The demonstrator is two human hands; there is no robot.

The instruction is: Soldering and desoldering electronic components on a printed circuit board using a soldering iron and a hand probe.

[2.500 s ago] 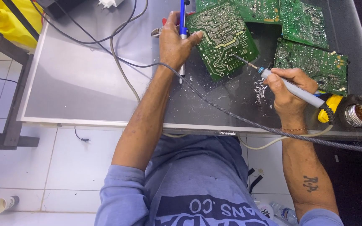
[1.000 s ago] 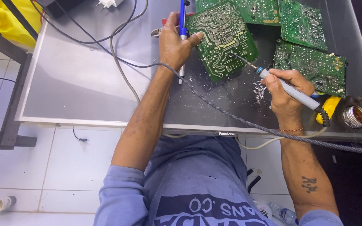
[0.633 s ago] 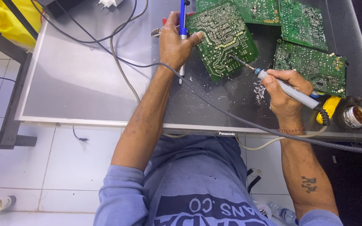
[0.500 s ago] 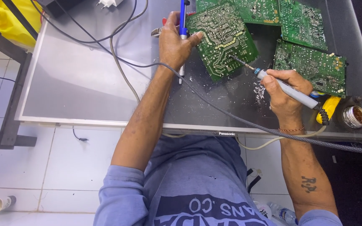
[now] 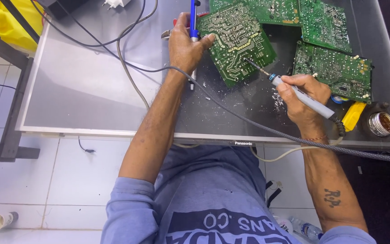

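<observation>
My left hand (image 5: 185, 45) grips a blue desoldering pump (image 5: 194, 18) and its thumb presses the left edge of a green circuit board (image 5: 238, 40) that lies tilted on the grey work surface (image 5: 91, 86). My right hand (image 5: 301, 99) holds a soldering iron (image 5: 294, 92) like a pen. Its tip touches the board's lower right part. The iron's cable runs off to the right.
More green circuit boards (image 5: 332, 68) lie at the back right. A small tin (image 5: 381, 123) and a yellow tool (image 5: 354, 115) sit at the right edge. Cables (image 5: 127, 68) cross the surface. A braided cord (image 5: 258, 126) runs under my arm. A yellow bag (image 5: 10, 25) is far left.
The soldering iron's tip has shifted slightly up onto the board. My left hand stays in place.
</observation>
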